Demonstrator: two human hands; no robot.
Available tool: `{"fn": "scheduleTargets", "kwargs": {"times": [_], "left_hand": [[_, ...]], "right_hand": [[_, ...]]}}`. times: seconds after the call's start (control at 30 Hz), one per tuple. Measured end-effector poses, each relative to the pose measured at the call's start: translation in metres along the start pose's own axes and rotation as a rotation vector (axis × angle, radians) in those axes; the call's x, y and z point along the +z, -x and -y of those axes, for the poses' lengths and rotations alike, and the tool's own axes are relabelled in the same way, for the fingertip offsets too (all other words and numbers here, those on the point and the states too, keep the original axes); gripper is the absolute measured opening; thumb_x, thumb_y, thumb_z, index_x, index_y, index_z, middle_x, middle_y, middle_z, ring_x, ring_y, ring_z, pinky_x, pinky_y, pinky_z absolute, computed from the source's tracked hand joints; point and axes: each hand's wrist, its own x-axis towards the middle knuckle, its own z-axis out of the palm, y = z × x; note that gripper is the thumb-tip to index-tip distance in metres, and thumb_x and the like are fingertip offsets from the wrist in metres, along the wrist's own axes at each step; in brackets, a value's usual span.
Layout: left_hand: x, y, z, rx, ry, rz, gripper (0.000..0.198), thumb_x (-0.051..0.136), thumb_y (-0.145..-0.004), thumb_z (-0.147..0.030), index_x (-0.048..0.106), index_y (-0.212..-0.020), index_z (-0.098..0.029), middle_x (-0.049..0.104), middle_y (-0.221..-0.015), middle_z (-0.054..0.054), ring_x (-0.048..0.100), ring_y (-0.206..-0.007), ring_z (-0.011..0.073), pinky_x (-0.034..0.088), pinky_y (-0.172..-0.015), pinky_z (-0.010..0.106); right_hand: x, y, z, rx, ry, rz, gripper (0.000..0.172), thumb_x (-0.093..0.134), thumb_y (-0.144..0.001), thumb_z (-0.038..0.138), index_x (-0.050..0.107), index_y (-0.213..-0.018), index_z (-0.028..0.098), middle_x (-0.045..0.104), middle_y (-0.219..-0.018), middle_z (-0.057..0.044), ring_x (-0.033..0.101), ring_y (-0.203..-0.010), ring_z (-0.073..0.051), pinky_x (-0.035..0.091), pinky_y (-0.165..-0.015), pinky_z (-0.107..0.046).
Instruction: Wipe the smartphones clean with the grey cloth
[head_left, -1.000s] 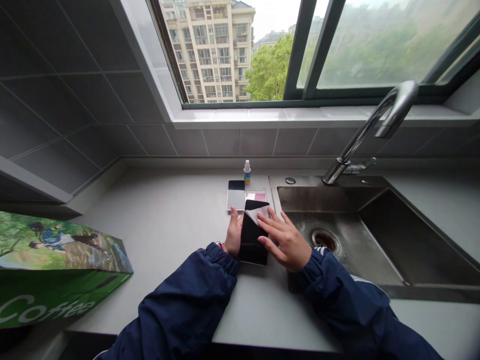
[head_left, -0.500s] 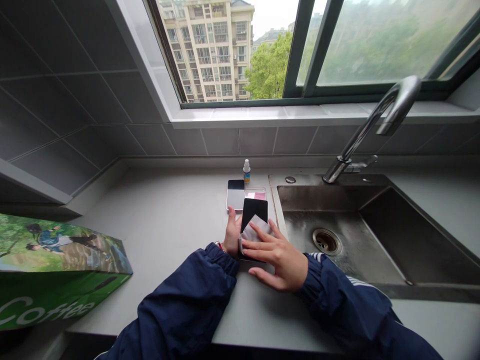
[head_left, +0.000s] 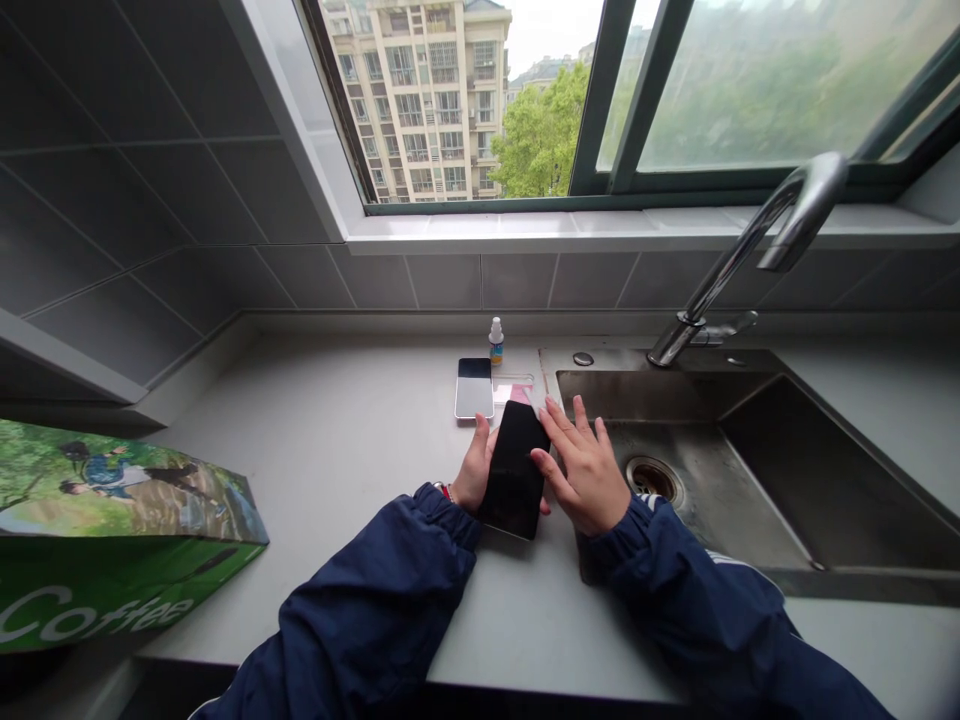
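A black phone (head_left: 514, 470) with a dark screen lies tilted on the grey countertop (head_left: 337, 450), just left of the sink. My left hand (head_left: 474, 475) grips its left edge, thumb up along the side. My right hand (head_left: 589, 475) rests against the phone's right edge with its fingers spread and stretched toward the wall. The white cloth is not visible now; I cannot tell whether it lies under that hand. Both arms wear dark blue sleeves.
Behind the phone lie a second phone (head_left: 474, 389) with a pale back, a clear packet with a pink label (head_left: 514, 386) and a small dropper bottle (head_left: 495, 342). The steel sink (head_left: 750, 470) and its tap (head_left: 750, 250) are at right. A green "Coffee" bag (head_left: 112, 540) stands at left.
My right hand has slid off the screen to the phone's right edge, and the white cloth it rubbed there is out of sight. The phone has turned, top end to the right.
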Motion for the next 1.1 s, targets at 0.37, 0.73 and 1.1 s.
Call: {"fn": "scheduleTargets", "kwargs": {"times": [0.37,0.73,1.1], "left_hand": [[-0.007,-0.003,-0.005,0.059,0.063,-0.154,0.082,0.02,-0.095,-0.068,0.043,-0.147,-0.008,0.067,-0.123,0.02,0.065,-0.113,0.0333,0.046,-0.101,0.047],[-0.007,-0.003,-0.006,0.051,0.049,-0.184,0.094,0.025,-0.091,-0.075,0.047,-0.141,0.002,0.062,-0.127,0.027,0.058,-0.123,0.0375,0.037,-0.111,0.049],[-0.011,-0.004,-0.01,0.082,0.098,-0.138,0.097,0.023,-0.089,-0.077,0.044,-0.145,0.0,0.064,-0.125,0.025,0.063,-0.115,0.0351,0.035,-0.111,0.047]], "right_hand": [[-0.002,0.002,0.004,-0.142,-0.134,0.038,0.046,0.042,-0.102,0.037,0.051,-0.143,0.019,0.046,-0.151,-0.01,0.022,-0.149,-0.035,0.029,-0.112,-0.067],[-0.013,0.004,0.012,-0.354,-0.349,-0.001,0.025,0.057,-0.096,0.025,0.068,-0.117,0.019,0.069,-0.127,-0.009,0.043,-0.14,-0.031,0.024,-0.119,-0.059],[-0.018,0.004,0.018,-0.527,-0.372,-0.026,0.024,0.065,-0.09,0.023,0.067,-0.114,0.02,0.074,-0.117,-0.006,0.063,-0.122,-0.024,0.034,-0.117,-0.046]]}}
